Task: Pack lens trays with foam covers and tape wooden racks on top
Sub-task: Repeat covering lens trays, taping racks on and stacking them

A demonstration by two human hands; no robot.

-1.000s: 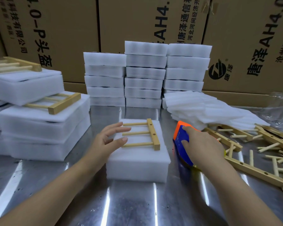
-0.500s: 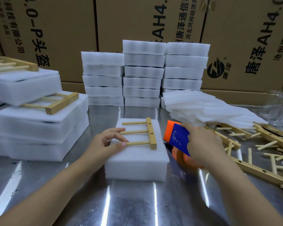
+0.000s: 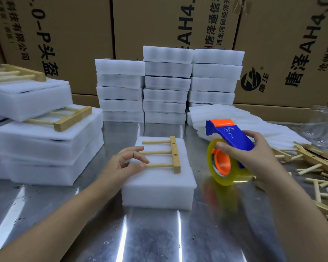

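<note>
The foam-covered tray [image 3: 157, 186] lies in the middle of the shiny metal surface [image 3: 150, 233], with a wooden rack [image 3: 165, 155] flat on its top, crossbar to the right and three rungs pointing left. The left hand [image 3: 121, 165] rests at the tray's left edge, its fingers [image 3: 138, 148] loosely curled, thumb and a fingertip pinching the free end of the nearest rung. Just right of the tray, the right hand [image 3: 248, 150] grips a blue and orange tape dispenser [image 3: 229, 134], fingers wrapped round the handle and fingertips touching the yellowish tape roll [image 3: 225, 176]; the roll's blurred reflection shows on the metal beneath. Nothing lies between dispenser and tray. Behind the tray stand three stacks of white foam trays [image 3: 167, 86] close side by side, and to their right a slumped heap of thin foam sheets [image 3: 225, 116] reaches to just behind the dispenser. On the left, finished foam packs [image 3: 45, 146] are piled in an uneven stack, each with a rack on top, the pile's near corner close to the left hand. Loose wooden racks and rungs [image 3: 314, 163] lie scattered along the right edge, partly hidden by the right forearm, with crumpled clear plastic [image 3: 324, 121] behind them. Printed cardboard boxes [image 3: 64, 35] wall off the back.
</note>
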